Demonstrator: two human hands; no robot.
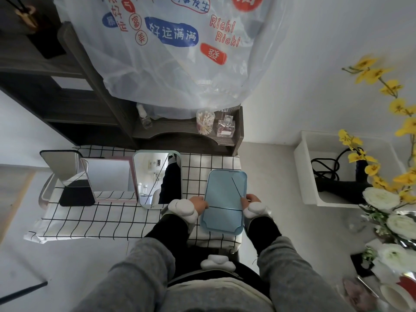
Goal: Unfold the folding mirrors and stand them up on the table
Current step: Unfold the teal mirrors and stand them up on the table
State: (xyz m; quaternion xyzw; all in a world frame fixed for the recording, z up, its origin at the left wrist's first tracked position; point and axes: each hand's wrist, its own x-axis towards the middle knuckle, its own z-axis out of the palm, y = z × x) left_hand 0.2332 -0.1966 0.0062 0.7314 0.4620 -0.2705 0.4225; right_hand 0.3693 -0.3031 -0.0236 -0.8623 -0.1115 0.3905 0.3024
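Your left hand [198,203] and right hand [251,200] hold the blue folding mirror [225,201] by its two long edges, fingers closed on the rim at the level of the hinge line, so each hand is pinching the mirror between them. The mirror sits at about 3 o'clock on the checked tablecloth [112,217], its blue back toward you; you cannot tell from here whether its lower edge rests on the cloth or is lifted clear.

Three mirrors already stand open in a row from 9 o'clock toward the centre: the black-based mirror [62,167] farthest out, the pink-framed mirror [110,176] just beside it, then the green-framed mirror [157,176] (the nearest to your left hand, close but not touching).

At 12 o'clock the dark wooden shelf [191,140] carries a jar of cotton swabs [205,121] and a perfume bottle [226,127]. A printed plastic bag [180,52] hangs over it.
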